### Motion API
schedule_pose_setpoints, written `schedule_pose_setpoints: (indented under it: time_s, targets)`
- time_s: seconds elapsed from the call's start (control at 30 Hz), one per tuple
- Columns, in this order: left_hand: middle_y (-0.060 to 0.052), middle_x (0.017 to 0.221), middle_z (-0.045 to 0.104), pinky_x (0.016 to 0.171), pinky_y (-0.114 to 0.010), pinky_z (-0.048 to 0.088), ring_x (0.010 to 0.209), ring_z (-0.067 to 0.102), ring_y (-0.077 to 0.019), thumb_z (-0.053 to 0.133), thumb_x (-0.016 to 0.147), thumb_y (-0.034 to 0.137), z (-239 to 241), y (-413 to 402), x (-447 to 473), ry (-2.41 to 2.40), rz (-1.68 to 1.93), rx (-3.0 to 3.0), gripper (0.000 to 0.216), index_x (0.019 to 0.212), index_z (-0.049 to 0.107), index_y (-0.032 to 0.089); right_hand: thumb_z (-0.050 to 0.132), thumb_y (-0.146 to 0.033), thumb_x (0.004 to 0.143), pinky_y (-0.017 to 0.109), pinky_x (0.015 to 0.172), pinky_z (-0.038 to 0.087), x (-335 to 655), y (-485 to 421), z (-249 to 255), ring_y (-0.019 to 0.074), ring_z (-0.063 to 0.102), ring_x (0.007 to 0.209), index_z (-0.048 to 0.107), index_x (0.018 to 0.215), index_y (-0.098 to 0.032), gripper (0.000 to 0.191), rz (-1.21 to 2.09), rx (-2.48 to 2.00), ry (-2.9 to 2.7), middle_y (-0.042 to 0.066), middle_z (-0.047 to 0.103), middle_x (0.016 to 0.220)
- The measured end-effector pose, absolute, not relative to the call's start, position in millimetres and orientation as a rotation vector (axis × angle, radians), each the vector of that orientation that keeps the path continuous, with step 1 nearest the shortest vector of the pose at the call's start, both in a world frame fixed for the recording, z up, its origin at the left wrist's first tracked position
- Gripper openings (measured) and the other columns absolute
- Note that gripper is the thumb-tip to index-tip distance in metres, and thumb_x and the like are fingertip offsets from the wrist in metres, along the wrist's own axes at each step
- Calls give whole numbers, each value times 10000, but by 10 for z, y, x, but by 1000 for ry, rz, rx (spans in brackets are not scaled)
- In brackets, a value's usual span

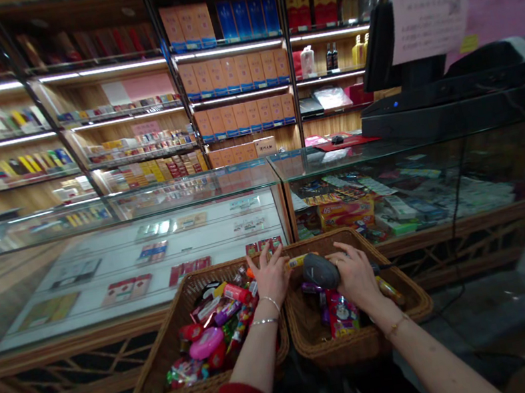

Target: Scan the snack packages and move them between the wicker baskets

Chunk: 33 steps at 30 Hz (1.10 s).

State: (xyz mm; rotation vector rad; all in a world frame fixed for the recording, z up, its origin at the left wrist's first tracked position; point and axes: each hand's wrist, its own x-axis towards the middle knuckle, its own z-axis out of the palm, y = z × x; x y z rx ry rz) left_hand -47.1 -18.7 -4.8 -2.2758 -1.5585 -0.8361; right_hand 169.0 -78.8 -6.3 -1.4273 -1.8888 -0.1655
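Over the inner edges of two wicker baskets, my left hand [269, 278] pinches one end of a small yellow tube-shaped packet [297, 261]. My right hand [355, 275] is closed round a dark grey handheld barcode scanner [321, 272], whose head faces left, close to the packet. Below the left hand, the left basket [145, 380] holds a heap of colourful sweets, among them a pink round container [206, 343] and a red tube [236, 293]. Under the scanner, the right basket [411, 289] contains fewer items, including a bright pink packet [343, 315] and a yellow tube [390, 291].
Behind the baskets stands a glass display counter [142, 207] with flat packs inside. A till monitor [378, 47] rests on a black base [451, 112] at the right, with a dark cable [461, 202] hanging down the front. Shelves of boxes [235, 72] line the wall.
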Motion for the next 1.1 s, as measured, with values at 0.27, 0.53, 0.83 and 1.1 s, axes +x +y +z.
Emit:
schedule_pose_setpoints:
  time_s: [0.27, 0.53, 0.83, 1.1]
  targets:
    - [9, 1384, 605, 1126, -782, 58, 1419, 373, -325, 677, 794, 220, -57, -176, -490, -1585, -799, -2265, 234, 991, 722, 339, 522, -75, 773, 432, 1016, 369, 1737, -760, -21, 268, 441, 1313, 710, 1009, -194, 325, -152, -1497, -1922, 58, 707, 1195]
    - [11, 1404, 589, 1136, -765, 50, 1438, 343, -316, 687, 782, 228, -39, -209, -497, -1602, -798, -2262, 267, 1020, 714, 346, 552, -96, 770, 389, 980, 443, 1932, -652, 5, 265, 476, 1278, 722, 1071, -167, 353, -107, -1547, -1899, 82, 701, 1207]
    - [19, 1386, 605, 1124, -775, 60, 1430, 350, -324, 677, 795, 243, 57, -304, -514, -1646, -868, -2216, 251, 1021, 708, 347, 626, -309, 784, 415, 956, 405, 2172, -726, 1, 284, 545, 1173, 732, 955, -219, 220, -231, -1787, -1704, 81, 746, 1004]
    - [6, 1350, 636, 1117, -782, 53, 1421, 362, -323, 672, 810, 280, 183, -379, -489, -1704, -894, -2205, 239, 1040, 695, 344, 596, -434, 799, 443, 1020, 340, 2283, -801, -25, 290, 520, 1216, 738, 858, -214, 269, -230, -1848, -1709, 93, 747, 965]
